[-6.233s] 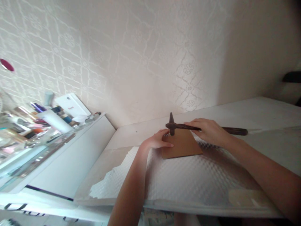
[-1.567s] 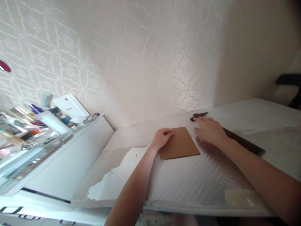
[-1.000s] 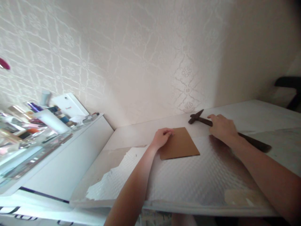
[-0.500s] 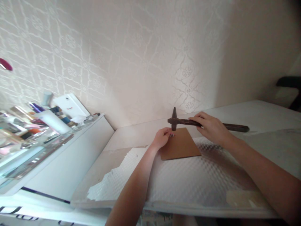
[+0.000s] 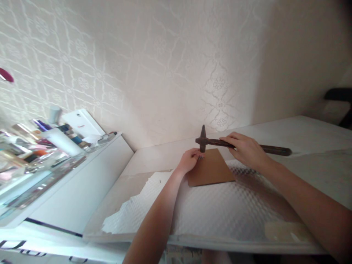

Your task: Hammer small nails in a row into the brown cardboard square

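My right hand point(image 5: 246, 149) is wrapped round the handle of a hammer point(image 5: 220, 143), whose dark metal head stands upright at the left end. A brown flat board point(image 5: 211, 170) lies on a white quilted-looking sheet point(image 5: 214, 209). At the board's far left edge rests my left hand point(image 5: 190, 160), its fingers drawn together against the surface. Whatever they pinch there, if anything, is too small to make out. Just over these fingertips hangs the hammer's lower face; whether it touches anything is unclear.
On the left a white cabinet point(image 5: 79, 187) rises above the worktop, its top crowded with bottles, tubes and a white box point(image 5: 84, 123). Behind runs a patterned wall point(image 5: 170, 73). A dark object point(image 5: 338, 94) shows at the far right.
Almost nothing differs. Hammer and right hand have shifted only very slightly, while the left hand and board stay put.
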Available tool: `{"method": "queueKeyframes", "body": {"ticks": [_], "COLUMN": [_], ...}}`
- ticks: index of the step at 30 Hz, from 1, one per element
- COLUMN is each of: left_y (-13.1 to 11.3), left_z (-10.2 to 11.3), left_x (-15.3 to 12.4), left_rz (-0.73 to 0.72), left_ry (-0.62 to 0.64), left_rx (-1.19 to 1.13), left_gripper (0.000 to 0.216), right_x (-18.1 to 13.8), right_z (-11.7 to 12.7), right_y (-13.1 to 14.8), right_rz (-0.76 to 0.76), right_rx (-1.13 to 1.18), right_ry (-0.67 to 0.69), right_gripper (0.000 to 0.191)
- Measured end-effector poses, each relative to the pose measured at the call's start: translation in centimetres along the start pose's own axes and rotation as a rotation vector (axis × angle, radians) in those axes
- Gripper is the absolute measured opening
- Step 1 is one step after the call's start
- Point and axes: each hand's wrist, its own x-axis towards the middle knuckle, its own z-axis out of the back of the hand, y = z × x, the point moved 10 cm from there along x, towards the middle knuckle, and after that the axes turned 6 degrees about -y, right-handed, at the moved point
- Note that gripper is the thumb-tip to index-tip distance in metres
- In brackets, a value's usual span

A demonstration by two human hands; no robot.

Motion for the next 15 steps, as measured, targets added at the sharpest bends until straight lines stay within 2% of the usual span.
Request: {"method": "queueKeyframes", "body": {"ticks": [5, 11, 15], "left_y": [-0.2, -0.1, 0.1], "left_z": [0.2, 0.0, 0.2], "left_x": [0.0, 0.0, 0.0], "left_rz": [-0.023, -0.035, -0.017], "left_ry": [-0.016, 0.006, -0.005], "left_rx": [0.037, 0.006, 0.045], "left_gripper": [0.022, 0.022, 0.023], "right_x": [-0.1, -0.1, -0.2], "right_z": [-0.8, -0.3, -1.2], "right_y": [0.4, 0.0, 0.2], "right_rz": [0.016, -0.022, -0.003], "right_rx": [0.007, 0.032, 0.044], "right_ry": [0.066, 0.008, 0.070], "right_gripper": [0.042, 0.041, 0.042]}}
